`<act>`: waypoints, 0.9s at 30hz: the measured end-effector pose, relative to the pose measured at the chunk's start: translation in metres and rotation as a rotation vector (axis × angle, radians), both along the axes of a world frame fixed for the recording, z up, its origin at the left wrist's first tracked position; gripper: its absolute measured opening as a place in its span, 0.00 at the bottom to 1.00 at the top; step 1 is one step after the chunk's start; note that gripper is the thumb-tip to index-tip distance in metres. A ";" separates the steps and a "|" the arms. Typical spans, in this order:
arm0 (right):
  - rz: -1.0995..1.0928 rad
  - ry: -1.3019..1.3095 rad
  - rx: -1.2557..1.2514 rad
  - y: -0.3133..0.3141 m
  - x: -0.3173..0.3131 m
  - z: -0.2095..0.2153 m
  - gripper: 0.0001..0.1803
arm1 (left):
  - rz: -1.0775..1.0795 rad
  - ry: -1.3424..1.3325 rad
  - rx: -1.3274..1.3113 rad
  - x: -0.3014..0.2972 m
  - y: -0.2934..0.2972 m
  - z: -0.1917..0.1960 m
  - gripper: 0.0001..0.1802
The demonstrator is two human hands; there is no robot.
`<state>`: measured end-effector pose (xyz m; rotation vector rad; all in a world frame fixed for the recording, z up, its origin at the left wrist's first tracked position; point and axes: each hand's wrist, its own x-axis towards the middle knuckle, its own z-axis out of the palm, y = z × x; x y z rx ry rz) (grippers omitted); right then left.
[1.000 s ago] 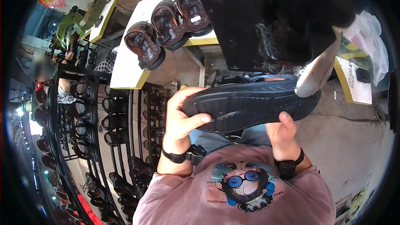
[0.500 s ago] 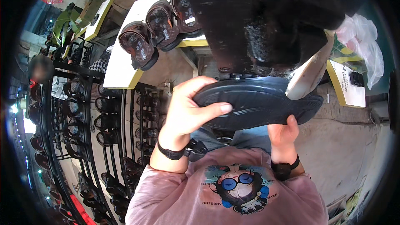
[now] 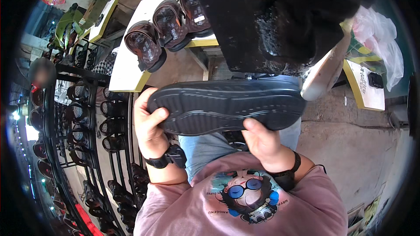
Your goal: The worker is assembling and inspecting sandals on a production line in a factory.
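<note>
the left hand (image 3: 149,126) is clamped on the black shoe (image 3: 232,105), curled around its left end with the thumb pressed on the sole. the right hand (image 3: 264,143) is closed on the shoe's near edge, thumb on the sole, its other fingers hidden underneath. the shoe is held with its sole facing the wearer. a dark panel (image 3: 280,22) stands just beyond the shoe, and a pale, rounded part (image 3: 326,74) ends at the shoe's right end; whether they touch, i cannot tell. beyond the shoe and to its left, a white bench (image 3: 127,76) with a yellow edge carries brown sandals (image 3: 169,26). black racks (image 3: 49,126) of footwear stand farther left of the shoe; to its right is bare floor (image 3: 341,157).
</note>
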<state>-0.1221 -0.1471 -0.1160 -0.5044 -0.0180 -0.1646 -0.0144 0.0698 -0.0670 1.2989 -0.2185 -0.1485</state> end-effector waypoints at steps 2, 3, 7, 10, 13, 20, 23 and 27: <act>0.029 0.083 -0.004 0.012 0.007 0.010 0.22 | 0.015 -0.009 0.024 -0.001 0.013 -0.002 0.28; 0.046 0.125 -0.002 0.016 0.011 0.015 0.19 | 0.023 -0.023 0.037 -0.001 0.023 -0.004 0.28; 0.017 0.100 -0.246 0.022 0.022 0.015 0.16 | 0.194 -0.295 0.339 -0.001 0.014 0.023 0.34; -0.068 0.071 -0.462 0.015 0.026 0.008 0.16 | 0.065 -0.508 0.725 0.001 -0.036 0.055 0.23; -0.085 -0.009 -0.601 -0.005 0.024 0.000 0.19 | -0.319 -0.716 0.710 0.005 -0.092 0.044 0.26; -0.440 0.092 -1.142 -0.031 0.013 -0.006 0.44 | -0.295 -0.029 0.048 -0.027 -0.108 0.002 0.18; -0.513 0.188 -1.207 -0.032 -0.003 -0.017 0.47 | -0.164 -0.003 -0.144 -0.045 -0.117 -0.015 0.18; -0.523 0.083 -1.523 -0.060 -0.004 -0.003 0.46 | -0.115 0.128 -0.359 -0.060 -0.130 -0.028 0.18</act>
